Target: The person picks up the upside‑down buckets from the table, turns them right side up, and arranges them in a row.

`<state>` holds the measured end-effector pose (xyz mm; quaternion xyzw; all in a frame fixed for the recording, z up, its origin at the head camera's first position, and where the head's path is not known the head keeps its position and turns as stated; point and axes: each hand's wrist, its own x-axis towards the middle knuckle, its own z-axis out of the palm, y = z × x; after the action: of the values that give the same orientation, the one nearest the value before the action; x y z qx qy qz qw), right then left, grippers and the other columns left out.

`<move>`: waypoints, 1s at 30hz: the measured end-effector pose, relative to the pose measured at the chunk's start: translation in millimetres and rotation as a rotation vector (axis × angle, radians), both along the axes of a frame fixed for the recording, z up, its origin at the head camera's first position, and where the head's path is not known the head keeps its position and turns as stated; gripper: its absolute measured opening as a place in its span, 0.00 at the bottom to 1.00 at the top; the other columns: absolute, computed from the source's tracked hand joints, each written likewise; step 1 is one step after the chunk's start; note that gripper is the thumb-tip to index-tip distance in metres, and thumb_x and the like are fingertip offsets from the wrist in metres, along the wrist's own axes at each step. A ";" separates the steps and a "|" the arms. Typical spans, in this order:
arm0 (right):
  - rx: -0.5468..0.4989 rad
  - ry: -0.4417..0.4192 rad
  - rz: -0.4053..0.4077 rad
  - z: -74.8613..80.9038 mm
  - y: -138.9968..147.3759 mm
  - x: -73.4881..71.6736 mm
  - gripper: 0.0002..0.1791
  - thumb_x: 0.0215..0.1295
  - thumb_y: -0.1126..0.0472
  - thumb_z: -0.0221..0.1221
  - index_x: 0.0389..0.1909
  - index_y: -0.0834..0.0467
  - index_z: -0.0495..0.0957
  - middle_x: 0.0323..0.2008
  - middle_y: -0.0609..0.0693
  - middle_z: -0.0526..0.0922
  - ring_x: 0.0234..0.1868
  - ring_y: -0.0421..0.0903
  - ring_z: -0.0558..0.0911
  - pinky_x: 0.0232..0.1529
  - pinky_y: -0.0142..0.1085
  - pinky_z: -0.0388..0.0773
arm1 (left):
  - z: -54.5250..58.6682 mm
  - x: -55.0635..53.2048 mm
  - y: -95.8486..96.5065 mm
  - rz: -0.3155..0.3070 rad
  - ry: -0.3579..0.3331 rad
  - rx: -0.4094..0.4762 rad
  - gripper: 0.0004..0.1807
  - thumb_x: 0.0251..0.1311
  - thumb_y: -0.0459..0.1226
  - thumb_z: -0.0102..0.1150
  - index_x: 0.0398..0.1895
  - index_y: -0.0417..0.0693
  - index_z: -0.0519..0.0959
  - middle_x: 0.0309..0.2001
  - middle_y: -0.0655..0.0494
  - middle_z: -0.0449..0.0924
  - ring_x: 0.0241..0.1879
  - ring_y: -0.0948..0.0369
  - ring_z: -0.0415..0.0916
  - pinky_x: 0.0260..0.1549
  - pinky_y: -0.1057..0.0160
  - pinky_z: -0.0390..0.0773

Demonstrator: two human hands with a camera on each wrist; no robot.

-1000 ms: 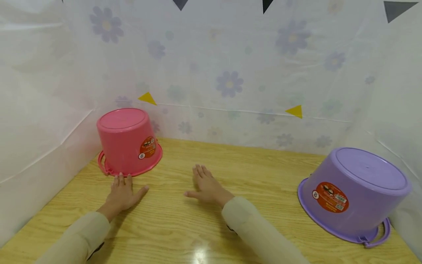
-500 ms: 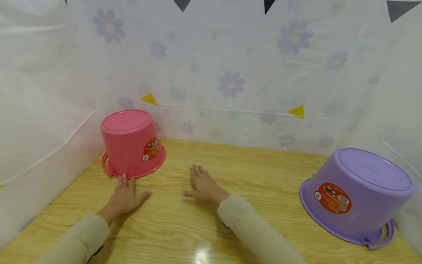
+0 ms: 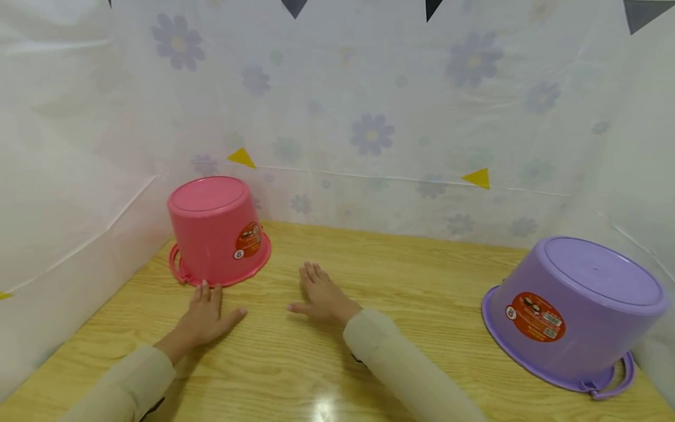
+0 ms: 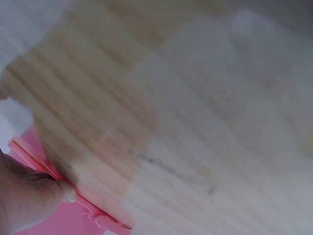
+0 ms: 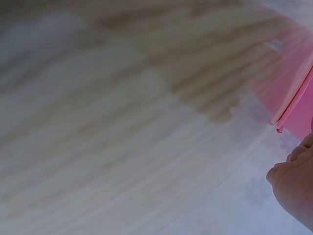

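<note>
A pink bucket stands upside down at the back left, its handle lying down at its left side. My left hand has its fingertips right at the bucket's near rim, fingers straight and thumb spread to the right. In the left wrist view the pink rim runs beside part of the hand. My right hand is held low over the table to the right of the bucket, fingers extended and thumb apart, holding nothing. In the right wrist view, the hand appears below the pink rim.
An upside-down purple bucket stands at the right of the wooden table, its handle toward the near right. White flowered sheeting encloses the back and sides. Yellow triangles mark the back sheet.
My right hand has shifted slightly left, toward the pink bucket. The head view has turned a little, so both buckets appear further right. My left fingertips stay by the pink rim.
</note>
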<state>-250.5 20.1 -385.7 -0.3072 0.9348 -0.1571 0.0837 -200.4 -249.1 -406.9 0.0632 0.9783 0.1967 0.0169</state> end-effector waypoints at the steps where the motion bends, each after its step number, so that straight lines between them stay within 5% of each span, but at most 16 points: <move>1: -0.002 0.001 -0.001 -0.4 -0.6 -0.4 0.48 0.64 0.37 0.48 0.72 0.63 0.40 0.74 0.59 0.37 0.74 0.54 0.39 0.74 0.44 0.42 | -0.1 0.2 0.3 -0.002 0.000 -0.002 0.52 0.59 0.59 0.46 0.65 0.18 0.48 0.64 0.14 0.35 0.65 0.24 0.34 0.58 0.29 0.52; 30: 0.048 0.000 0.017 -4.0 -8.6 -9.4 0.48 0.65 0.36 0.46 0.72 0.62 0.40 0.74 0.57 0.39 0.75 0.53 0.40 0.73 0.44 0.42 | 1.7 12.8 9.7 -0.031 -0.006 -0.005 0.52 0.59 0.61 0.47 0.66 0.22 0.49 0.65 0.16 0.37 0.66 0.26 0.36 0.56 0.30 0.58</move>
<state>-259.9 11.5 -389.6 -0.3131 0.9356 -0.1342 0.0925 -187.6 -239.4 -405.2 0.0776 0.9777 0.1939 0.0233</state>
